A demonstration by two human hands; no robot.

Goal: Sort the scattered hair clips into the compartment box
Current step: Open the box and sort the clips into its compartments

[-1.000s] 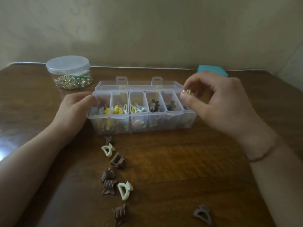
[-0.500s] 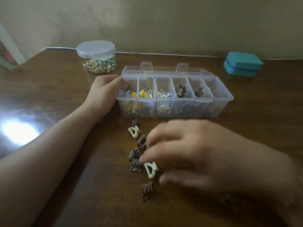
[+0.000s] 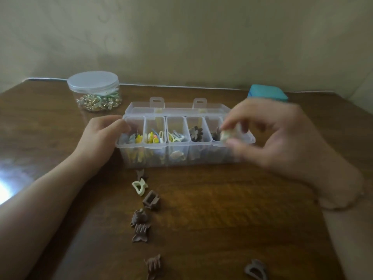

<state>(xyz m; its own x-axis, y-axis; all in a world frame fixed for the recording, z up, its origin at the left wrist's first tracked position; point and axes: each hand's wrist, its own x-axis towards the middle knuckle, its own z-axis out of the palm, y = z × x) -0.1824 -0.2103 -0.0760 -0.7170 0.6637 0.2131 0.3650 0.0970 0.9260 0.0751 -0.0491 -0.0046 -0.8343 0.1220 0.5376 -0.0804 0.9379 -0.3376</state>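
A clear compartment box [image 3: 177, 156] stands open mid-table, with colourful and brown clips in its compartments. My left hand [image 3: 101, 138] grips its left end. My right hand [image 3: 276, 136], blurred, pinches a cream hair clip [image 3: 227, 134] over the box's right end. On the table in front of the box lie another cream clip [image 3: 139, 185] and several brown clips, among them a square one [image 3: 151, 200], a pair [image 3: 140, 225], one further forward [image 3: 153, 264] and one at the bottom right [image 3: 256, 269].
A round clear jar [image 3: 94, 90] with a lid, holding gold and green pieces, stands at the back left. A teal case [image 3: 268, 92] lies at the back right by the wall. The wooden table [image 3: 222, 219] shows a bright glare at its left edge.
My right hand dropped from the box to the clips on the table, took the lower cream clip, and rose to the box's right end. The left hand stayed on the box.
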